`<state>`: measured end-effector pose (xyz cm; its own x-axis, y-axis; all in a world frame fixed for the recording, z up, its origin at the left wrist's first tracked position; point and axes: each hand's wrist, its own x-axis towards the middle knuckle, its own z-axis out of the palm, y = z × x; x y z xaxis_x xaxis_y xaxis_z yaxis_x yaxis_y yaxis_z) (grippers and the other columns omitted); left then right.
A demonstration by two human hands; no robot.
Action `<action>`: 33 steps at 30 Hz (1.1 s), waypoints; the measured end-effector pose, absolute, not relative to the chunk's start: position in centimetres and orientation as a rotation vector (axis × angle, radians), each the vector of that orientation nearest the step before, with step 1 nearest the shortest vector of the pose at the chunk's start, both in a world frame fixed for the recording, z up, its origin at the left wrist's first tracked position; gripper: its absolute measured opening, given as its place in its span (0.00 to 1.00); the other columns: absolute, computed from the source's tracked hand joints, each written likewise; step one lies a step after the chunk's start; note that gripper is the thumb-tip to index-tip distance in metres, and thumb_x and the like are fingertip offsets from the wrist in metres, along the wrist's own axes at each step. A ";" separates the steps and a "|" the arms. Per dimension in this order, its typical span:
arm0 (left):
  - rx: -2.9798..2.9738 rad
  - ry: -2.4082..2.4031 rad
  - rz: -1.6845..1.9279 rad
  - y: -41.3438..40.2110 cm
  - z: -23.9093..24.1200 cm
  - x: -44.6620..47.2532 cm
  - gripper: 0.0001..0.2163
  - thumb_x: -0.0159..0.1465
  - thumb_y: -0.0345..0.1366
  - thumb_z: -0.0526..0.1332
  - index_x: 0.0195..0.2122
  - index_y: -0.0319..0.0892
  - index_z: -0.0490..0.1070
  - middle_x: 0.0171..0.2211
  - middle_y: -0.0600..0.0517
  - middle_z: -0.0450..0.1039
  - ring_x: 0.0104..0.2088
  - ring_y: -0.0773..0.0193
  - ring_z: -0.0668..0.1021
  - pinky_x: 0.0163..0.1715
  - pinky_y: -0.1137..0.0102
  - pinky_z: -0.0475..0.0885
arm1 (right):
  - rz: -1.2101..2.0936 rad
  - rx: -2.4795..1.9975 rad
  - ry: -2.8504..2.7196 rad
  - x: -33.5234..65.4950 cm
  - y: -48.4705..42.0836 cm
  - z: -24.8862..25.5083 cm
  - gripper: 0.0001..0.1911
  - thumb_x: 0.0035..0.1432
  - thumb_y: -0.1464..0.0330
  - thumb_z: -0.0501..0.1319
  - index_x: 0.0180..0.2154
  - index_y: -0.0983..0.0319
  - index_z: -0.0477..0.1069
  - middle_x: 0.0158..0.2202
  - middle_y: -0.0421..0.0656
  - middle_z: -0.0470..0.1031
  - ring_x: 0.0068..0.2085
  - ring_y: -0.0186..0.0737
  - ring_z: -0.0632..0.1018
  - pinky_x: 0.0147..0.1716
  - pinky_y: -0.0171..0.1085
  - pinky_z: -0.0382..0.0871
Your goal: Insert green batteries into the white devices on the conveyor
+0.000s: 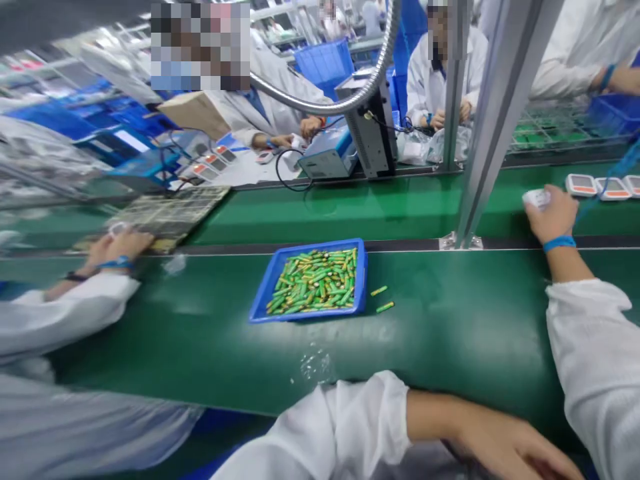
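My right hand [556,215] reaches to the far green belt at the right, a blue band round its wrist. Its fingers are closed round a small white device [536,199] with faint print on it. Just right of that hand, several white devices [613,189] with grey screens and orange strips lie in a row. My left hand [515,443] is low at the near edge, below the belt, its fingers stretched out and partly cut off by the frame. Nothing shows in it, though it is blurred.
On the near green belt [450,340] stands a blue tray [256,313] of green and yellow batteries [315,280]; two batteries [385,307] lie beside it. A metal post [493,127] rises between the belts. At left, a co-worker's hands [117,248] are over a grid tray [170,210].
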<state>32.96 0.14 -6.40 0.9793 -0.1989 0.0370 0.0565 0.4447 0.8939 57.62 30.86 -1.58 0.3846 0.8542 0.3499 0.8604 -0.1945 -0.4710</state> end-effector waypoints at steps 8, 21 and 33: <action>2.383 0.503 0.633 7.9 -1.4 23.3 0.13 0.75 0.33 0.59 0.57 0.39 0.77 0.60 0.38 0.78 0.62 0.49 0.79 0.69 0.53 0.72 | 0.059 -1.608 -1.977 50.5 13.9 -4.3 0.29 0.67 0.60 0.60 0.65 0.62 0.76 0.65 0.60 0.79 0.66 0.66 0.77 0.68 0.63 0.67; 2.582 1.030 0.601 3.9 -4.6 20.2 0.21 0.75 0.39 0.64 0.66 0.36 0.76 0.61 0.34 0.79 0.64 0.36 0.78 0.68 0.42 0.71 | 0.606 -1.024 -2.631 29.8 12.7 2.7 0.36 0.59 0.69 0.76 0.68 0.54 0.77 0.69 0.55 0.74 0.69 0.61 0.74 0.70 0.59 0.70; 2.321 1.391 0.837 -3.3 -2.8 10.7 0.22 0.69 0.29 0.71 0.63 0.50 0.78 0.65 0.43 0.72 0.64 0.46 0.74 0.65 0.49 0.73 | 0.918 -1.259 -2.379 32.2 13.7 1.0 0.16 0.55 0.73 0.71 0.47 0.58 0.85 0.38 0.43 0.83 0.40 0.44 0.80 0.50 0.45 0.77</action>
<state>10.68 -3.27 -2.84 0.3586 0.8758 0.3231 0.6958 -0.4815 0.5330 32.15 13.72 1.02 -0.5727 0.8190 -0.0343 0.6299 0.4129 -0.6579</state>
